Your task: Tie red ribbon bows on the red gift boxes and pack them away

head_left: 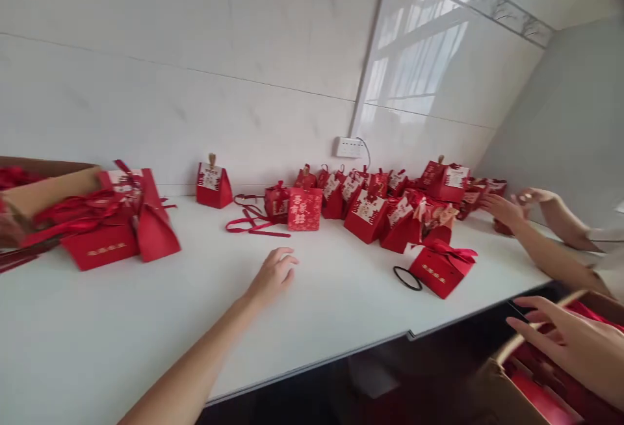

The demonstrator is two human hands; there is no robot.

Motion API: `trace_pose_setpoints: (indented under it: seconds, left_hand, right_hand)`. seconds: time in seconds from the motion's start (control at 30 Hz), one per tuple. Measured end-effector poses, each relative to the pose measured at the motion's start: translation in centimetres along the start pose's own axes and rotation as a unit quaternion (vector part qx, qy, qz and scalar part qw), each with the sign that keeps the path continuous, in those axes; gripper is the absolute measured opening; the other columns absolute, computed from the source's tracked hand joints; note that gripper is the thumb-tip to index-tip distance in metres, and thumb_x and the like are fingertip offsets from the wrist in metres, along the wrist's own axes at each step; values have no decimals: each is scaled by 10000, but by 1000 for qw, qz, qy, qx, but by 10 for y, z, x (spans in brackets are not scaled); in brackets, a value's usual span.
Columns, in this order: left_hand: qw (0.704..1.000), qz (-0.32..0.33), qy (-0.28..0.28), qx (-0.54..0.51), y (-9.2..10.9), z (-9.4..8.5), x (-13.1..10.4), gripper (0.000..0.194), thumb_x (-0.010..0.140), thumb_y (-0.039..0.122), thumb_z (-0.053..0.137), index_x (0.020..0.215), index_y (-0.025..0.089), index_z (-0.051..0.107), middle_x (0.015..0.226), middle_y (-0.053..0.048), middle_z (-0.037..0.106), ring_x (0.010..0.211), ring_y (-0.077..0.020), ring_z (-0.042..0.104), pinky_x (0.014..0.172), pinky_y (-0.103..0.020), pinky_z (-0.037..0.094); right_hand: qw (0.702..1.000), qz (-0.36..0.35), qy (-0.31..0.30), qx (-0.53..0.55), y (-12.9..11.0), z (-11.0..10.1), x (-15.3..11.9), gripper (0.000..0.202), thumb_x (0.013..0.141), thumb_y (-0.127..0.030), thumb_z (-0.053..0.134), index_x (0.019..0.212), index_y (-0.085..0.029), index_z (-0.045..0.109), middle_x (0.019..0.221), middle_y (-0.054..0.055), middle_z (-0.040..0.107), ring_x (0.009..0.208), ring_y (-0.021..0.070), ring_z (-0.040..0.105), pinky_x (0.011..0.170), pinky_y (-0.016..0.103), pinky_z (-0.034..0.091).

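Two hands of the wearer were in view: the left hand (274, 275) was over the middle of the white table (331, 295), fingers loosely curled and the grip slack, though whether it touched the surface could not be told; the right hand (568, 340) was at the lower right, above the second of two cartons, its fingers spread and its grip wide. That carton (502, 373) held red pieces too blurred to count, as did the other carton (53, 184) at the far left. The red boxes lay in several places along the table: at least two beside the left carton, among heaped ribbons; one upright box (213, 188) alone by the wall; one small labelled box (277, 204) touching or just beside one patterned red packet (305, 209); and a crowded group (366, 216) of more than ten, overlapping too much for an exact count. One bow-topped box (441, 272) was in front of that group, with one black ring (407, 278) just beside it. Loose red ribbon (253, 222) trailed near the small box. One co-worker's two hands, one left of the other (507, 210), were at the group's far right end.
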State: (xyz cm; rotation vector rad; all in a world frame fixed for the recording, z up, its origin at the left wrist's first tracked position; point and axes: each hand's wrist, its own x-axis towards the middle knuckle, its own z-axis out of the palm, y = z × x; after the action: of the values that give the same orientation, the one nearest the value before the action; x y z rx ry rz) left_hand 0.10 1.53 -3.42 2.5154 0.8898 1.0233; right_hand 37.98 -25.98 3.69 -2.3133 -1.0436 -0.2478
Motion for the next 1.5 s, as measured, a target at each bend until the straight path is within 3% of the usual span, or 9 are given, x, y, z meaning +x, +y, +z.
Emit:
trace_pose_setpoints:
  seconds: [0.13,0.23,0.43,0.57,0.73,0.87,1.0,1.23,1.5]
  left_hand:
    - [997,-42,58,20,-7,-10,-1,242,769,115,438,945,202,580,1132,-95,525,1090,-240,500,927,-432,453]
    - [978,-75,188,48,-16,-30,-1,261,804,146,430,1049,180,515,1182,-123,477,1144,-238,447,966,-421,416]
    - [851,-209,463,133,-71,-94,-27,338,837,259,456,1153,169,377,1275,-163,375,1256,-255,321,1049,-448,288]
    - [812,-311,453,198,-104,-119,-47,489,786,354,539,1199,181,343,1314,-180,348,1271,-332,291,1011,-556,242]
    - [771,-385,473,183,-116,-125,-17,823,632,447,691,1273,151,268,1343,-218,327,1261,-374,289,999,-563,222]
    - [749,-415,500,131,-115,-132,5,539,757,380,547,1202,138,363,1261,-218,422,1247,-387,304,992,-603,177]
    - [791,-377,478,56,-100,-125,8,331,778,346,491,1054,164,477,1177,-166,504,1208,-332,384,1018,-502,253]
    - [909,-261,246,-213,-48,-80,30,372,702,495,574,844,152,586,830,-71,641,768,-207,590,706,-298,469]
    - [856,-212,23,-470,-7,-65,16,345,695,358,662,955,138,610,836,-68,656,755,-200,610,706,-301,490]
  right_hand:
    - [952,-209,-208,83,-146,67,-14,273,658,-543,498,748,-314,614,715,82,682,607,265,626,599,408,456]
    - [884,-334,-289,153,-239,122,-33,269,789,-425,388,715,-253,582,735,48,672,623,213,613,597,339,458]
    - [830,-357,-276,327,-334,218,-49,220,821,-326,372,746,-207,542,723,41,634,602,172,556,590,293,438]
    - [824,-325,-272,375,-345,242,-48,207,815,-332,387,726,-206,524,681,39,610,580,173,529,579,295,421]
    - [804,-299,-319,404,-337,243,-45,205,807,-326,405,703,-205,532,637,18,581,573,163,511,556,275,406]
    - [802,-247,-334,428,-336,246,-43,220,806,-362,414,712,-200,530,612,6,554,551,153,488,557,279,399]
    - [779,-159,-354,493,-336,253,-38,295,818,-468,410,795,-197,526,699,13,574,570,149,514,548,282,425]
    - [766,-97,-217,598,-326,229,-3,370,797,-523,476,940,-191,552,1034,78,597,938,204,556,806,350,459]
    - [723,-200,-265,606,-314,171,0,288,790,-405,587,1001,-216,538,856,16,631,805,160,601,700,278,493]
